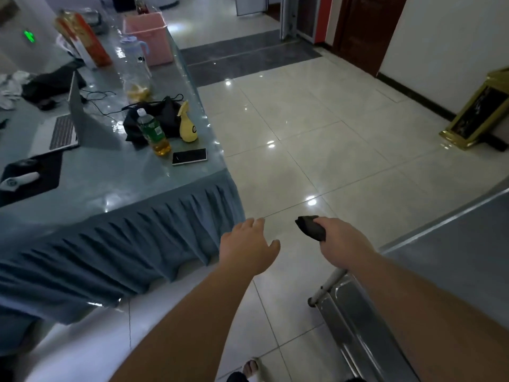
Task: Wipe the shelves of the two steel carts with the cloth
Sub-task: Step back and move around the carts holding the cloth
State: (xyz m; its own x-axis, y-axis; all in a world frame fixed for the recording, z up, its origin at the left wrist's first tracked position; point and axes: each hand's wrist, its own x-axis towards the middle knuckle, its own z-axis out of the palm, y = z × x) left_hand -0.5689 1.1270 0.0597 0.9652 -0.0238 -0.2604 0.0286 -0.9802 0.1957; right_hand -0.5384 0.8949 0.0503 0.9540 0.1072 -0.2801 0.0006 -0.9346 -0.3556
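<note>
You had the dark cloth bunched in your right hand, fingers curled tight round it, held out over the tiled floor. Your left hand hung loose and spread, holding nothing. The steel cart sat at your right, its shelves not yet touched by the cloth just then. Looked like a carry; next you'd need to swing right and lay the cloth flat on the top shelf.

Dim room, glossy pale tiled floor with ceiling light glints. Long bench with blue pleated skirt on left. Dark doormat far. Brown door and white wall far right, gold frame leaning against the wall.
</note>
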